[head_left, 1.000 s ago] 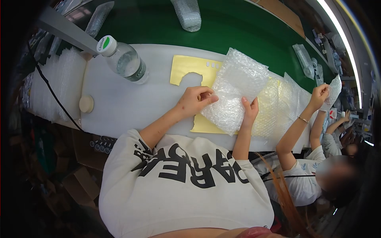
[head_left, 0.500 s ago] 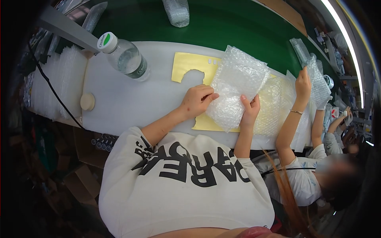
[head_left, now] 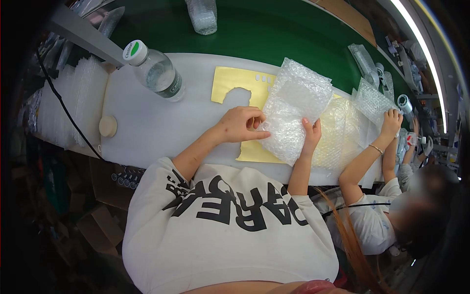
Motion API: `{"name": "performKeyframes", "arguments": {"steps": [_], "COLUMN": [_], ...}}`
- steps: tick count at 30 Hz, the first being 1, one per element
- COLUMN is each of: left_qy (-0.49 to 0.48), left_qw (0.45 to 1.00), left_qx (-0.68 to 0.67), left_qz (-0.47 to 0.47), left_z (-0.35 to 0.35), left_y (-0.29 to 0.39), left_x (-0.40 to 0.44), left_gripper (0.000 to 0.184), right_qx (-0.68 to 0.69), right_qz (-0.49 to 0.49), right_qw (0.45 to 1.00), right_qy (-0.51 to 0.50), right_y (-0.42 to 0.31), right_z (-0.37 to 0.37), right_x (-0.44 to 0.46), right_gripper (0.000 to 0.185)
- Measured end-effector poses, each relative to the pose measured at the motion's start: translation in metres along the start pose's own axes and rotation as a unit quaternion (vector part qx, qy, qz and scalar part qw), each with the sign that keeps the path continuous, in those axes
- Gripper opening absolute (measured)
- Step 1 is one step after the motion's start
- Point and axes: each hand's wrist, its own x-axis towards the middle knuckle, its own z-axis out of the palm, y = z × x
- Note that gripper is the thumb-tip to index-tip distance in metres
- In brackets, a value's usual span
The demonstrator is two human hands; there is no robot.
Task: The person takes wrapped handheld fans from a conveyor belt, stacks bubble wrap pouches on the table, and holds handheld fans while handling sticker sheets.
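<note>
A clear bubble-wrap bag (head_left: 293, 108) lies tilted in front of me, over a yellow sheet. My right hand (head_left: 312, 137) grips its lower right edge, thumb on top and fingers at the side. Beside the bag's left edge is my left hand (head_left: 245, 125), thumb and curled fingers apart with a gap between them. Whether its fingertips touch the plastic is hard to see. Under the bag, the yellow sheet (head_left: 230, 81) has a rounded cutout and small white oval holes. Any contents of the bag cannot be made out.
A water bottle (head_left: 156, 76) stands on the white work surface (head_left: 147, 122), near a round beige disc (head_left: 107, 126). Stacked white sheets (head_left: 73, 103) are at left. A wrapped item (head_left: 202, 17) lies on the green belt (head_left: 254, 29). At right, a co-worker's hands (head_left: 390, 125) hold bubble wrap.
My left thumb and fingers have spread apart at the bag's edge. The bag has shifted slightly downward. The co-worker's near hand has moved down and right, onto bubble wrap.
</note>
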Motion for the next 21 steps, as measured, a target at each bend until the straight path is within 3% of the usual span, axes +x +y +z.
{"name": "performKeyframes", "arguments": {"steps": [5,10,14,21], "left_qy": [-0.013,0.072,0.159,0.193], "left_qw": [1.0,0.996,0.977,0.976], "left_qx": [-0.009,0.032,0.018,-0.02], "left_qz": [0.001,0.051,0.143,0.101], "left_z": [0.007,0.016,0.031,0.029], "left_y": [-0.005,-0.005,-0.012,-0.005], "left_x": [-0.003,0.001,-0.002,0.001], "left_gripper": [0.021,0.017,0.016,0.016], "right_qx": [0.012,-0.006,-0.035,-0.034], "right_qz": [0.006,-0.013,-0.01,-0.024], "right_qw": [1.0,1.0,0.999,0.998], "right_qy": [-0.01,-0.01,-0.018,-0.036], "right_y": [0.008,-0.002,-0.003,0.0], "right_z": [-0.008,0.004,0.003,0.002], "right_x": [-0.002,-0.002,-0.008,-0.005], "right_gripper": [0.032,0.032,0.034,0.036]}}
